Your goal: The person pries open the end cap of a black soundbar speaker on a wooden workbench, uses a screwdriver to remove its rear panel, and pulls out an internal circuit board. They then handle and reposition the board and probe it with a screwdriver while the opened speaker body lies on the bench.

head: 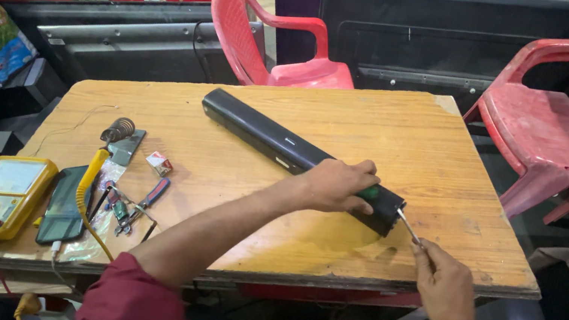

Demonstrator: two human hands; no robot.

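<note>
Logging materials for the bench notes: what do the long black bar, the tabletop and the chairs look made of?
Long black bar, held by the left hand: probably plastic, smooth satin black with a soft highlight along its top. Tabletop: wood board, likely plywood; light grain, scuffed, layered front edge. Chairs: moulded red plastic, glossy, dusty, perforated back.

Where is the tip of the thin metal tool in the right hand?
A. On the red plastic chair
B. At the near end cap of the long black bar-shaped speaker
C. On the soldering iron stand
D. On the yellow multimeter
B: the right hand holds a thin metal tool with its tip at the near end of the long black bar-shaped speaker, which the left hand grips on the wooden table.
</note>
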